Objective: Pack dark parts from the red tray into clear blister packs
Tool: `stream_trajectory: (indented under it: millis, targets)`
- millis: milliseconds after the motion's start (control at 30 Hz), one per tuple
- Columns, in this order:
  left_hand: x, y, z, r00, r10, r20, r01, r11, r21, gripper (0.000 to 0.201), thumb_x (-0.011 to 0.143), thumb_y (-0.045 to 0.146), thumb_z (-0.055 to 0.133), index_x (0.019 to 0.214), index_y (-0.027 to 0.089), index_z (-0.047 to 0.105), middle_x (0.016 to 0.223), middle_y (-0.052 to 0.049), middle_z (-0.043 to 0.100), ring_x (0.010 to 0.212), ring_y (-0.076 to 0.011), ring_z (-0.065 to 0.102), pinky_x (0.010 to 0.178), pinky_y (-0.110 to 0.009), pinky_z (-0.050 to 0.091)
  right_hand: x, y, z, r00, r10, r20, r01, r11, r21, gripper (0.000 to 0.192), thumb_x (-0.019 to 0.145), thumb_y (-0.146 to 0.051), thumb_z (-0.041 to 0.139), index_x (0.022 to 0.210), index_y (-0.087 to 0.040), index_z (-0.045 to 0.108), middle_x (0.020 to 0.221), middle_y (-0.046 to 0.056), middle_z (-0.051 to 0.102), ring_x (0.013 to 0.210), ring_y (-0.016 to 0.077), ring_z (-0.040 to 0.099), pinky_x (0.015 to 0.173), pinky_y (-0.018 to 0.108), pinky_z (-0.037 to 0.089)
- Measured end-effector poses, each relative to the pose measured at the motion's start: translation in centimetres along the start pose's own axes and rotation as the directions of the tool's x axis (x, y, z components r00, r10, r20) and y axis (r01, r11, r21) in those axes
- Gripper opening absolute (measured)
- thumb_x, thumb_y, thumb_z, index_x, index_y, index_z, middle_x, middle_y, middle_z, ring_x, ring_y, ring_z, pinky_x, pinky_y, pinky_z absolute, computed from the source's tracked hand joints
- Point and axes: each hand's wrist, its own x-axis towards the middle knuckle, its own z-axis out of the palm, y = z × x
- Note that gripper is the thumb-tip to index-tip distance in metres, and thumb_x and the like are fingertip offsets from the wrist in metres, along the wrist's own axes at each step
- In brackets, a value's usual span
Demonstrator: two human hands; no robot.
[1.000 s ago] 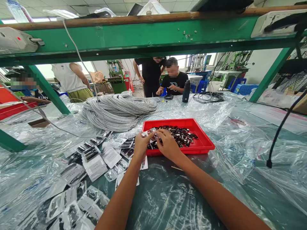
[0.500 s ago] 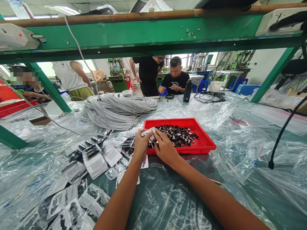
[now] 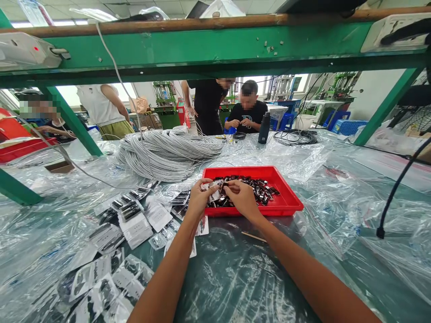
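My left hand (image 3: 198, 198) is closed on a small white packet (image 3: 214, 195) over the left part of a red tray (image 3: 286, 208). My right hand (image 3: 243, 197) pinches a small dark shiny piece (image 3: 223, 186) against the packet's right side; whether it is inside the packet I cannot tell. Many similar dark, shiny pieces (image 3: 264, 190) lie loose in the tray, partly hidden by my hands. To the left of my left arm, white-and-clear packets (image 3: 134, 229) with dark pieces in them lie spread in an overlapping heap.
Behind the tray lies a large coil of grey cable (image 3: 161, 154). A dark bottle (image 3: 264, 128) stands at the back. Clear plastic sheeting (image 3: 336, 215) covers much of the table. A green shelf beam (image 3: 215, 49) crosses overhead. A thin stick (image 3: 254, 237) lies before the tray. Several people are beyond.
My right hand has shifted slightly right and now pinches a dark piece at the packet; before, both hands' fingers were on the white packet. The thin stick shows more fully.
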Motion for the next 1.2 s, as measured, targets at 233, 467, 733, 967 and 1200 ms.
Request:
stream_trajectory:
  millis: [233,467,733,967,1200]
  targets:
    - [-1.5,2.3,-1.4,0.964,0.132,-0.230,-0.043,0.934,0.356,0.049,0.065,0.047,0.077,0.101,0.019,0.060,0.063,0.003,0.057,0.052,-0.0157,0.054,0.053,-0.027,0.041,1.9,0.5,-2.4,0.991,-0.101,-0.090,0.068,0.947,-0.313,0.033,0.080,-0.022,0.054,0.109,-0.011,0.066,0.114,0.018,0.071,0.109,0.0303,0.067,0.101,0.049,0.050]
    - [-11.7,2.2,-4.7,0.848,0.523,-0.087,-0.238,0.522,0.819,0.030,0.083,0.025,0.056,0.112,0.018,0.059,0.115,-0.014,0.060,0.116,-0.0302,0.055,0.099,-0.045,0.043,-0.3,-4.9,-6.4,0.925,-0.304,0.228,0.378,0.790,-0.482,0.027,0.090,-0.029,0.048,0.104,-0.018,0.067,0.103,0.012,0.072,0.095,0.0255,0.068,0.088,0.041,0.054]
    - [-14.8,4.1,-14.7,0.975,0.220,-0.014,0.029,-0.066,0.997,0.031,0.087,0.022,0.050,0.116,0.016,0.060,0.121,-0.016,0.056,0.109,-0.0304,0.059,0.094,-0.042,0.047,-9.8,1.6,-12.6,0.778,0.049,0.626,0.468,0.620,-0.630,0.022,0.085,-0.030,0.056,0.100,-0.021,0.069,0.108,0.015,0.070,0.096,0.0268,0.068,0.083,0.038,0.054]
    - [-11.3,5.9,-15.9,0.981,0.065,-0.180,0.192,-0.329,0.925,0.060,0.082,0.027,0.063,0.138,0.016,0.043,0.147,-0.024,0.038,0.131,-0.0375,0.045,0.098,-0.045,0.046,-10.1,3.2,-13.0,0.801,0.000,0.599,0.439,0.682,-0.586,0.020,0.089,-0.026,0.042,0.083,-0.021,0.060,0.089,0.009,0.065,0.080,0.0224,0.065,0.074,0.036,0.054]
    - [-10.0,7.7,-16.1,0.996,0.015,-0.085,0.082,-0.476,0.876,0.062,0.079,0.026,0.066,0.137,0.015,0.046,0.140,-0.023,0.049,0.125,-0.0358,0.051,0.099,-0.043,0.044,-10.2,3.4,-13.2,0.808,-0.028,0.588,0.420,0.728,-0.542,0.021,0.089,-0.029,0.042,0.081,-0.021,0.059,0.087,0.009,0.065,0.080,0.0230,0.064,0.075,0.037,0.053]
